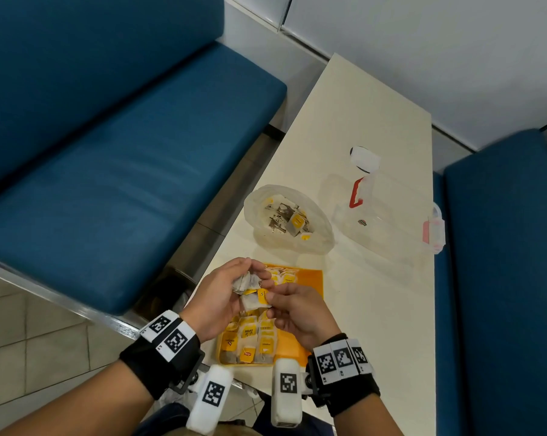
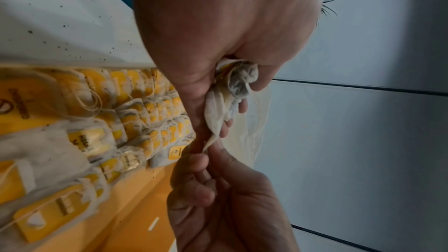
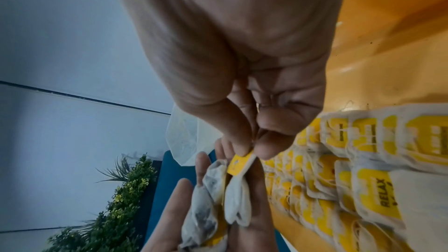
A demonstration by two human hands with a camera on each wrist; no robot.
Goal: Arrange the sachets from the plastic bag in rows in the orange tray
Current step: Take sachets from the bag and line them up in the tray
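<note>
- A small bunch of sachets [image 1: 246, 283] is cupped in the curled fingers of the left hand [image 1: 222, 297].
- One sachet's yellow tag [image 3: 238, 164] is pinched between thumb and forefinger of the right hand [image 1: 300, 313].
- Both hands are held above the orange tray [image 1: 310, 278], where sachets are laid in rows.
- The plastic bag [image 1: 286, 217] lies on the tabletop [image 1: 376, 309] beyond the hands.

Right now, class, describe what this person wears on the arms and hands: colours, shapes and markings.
The left hand and right hand are bare, with no gloves or sleeves. Each wrist carries a black strap ringed with white square tags printed with black-and-white block patterns, and a white rounded camera unit bearing one such tag.
</note>
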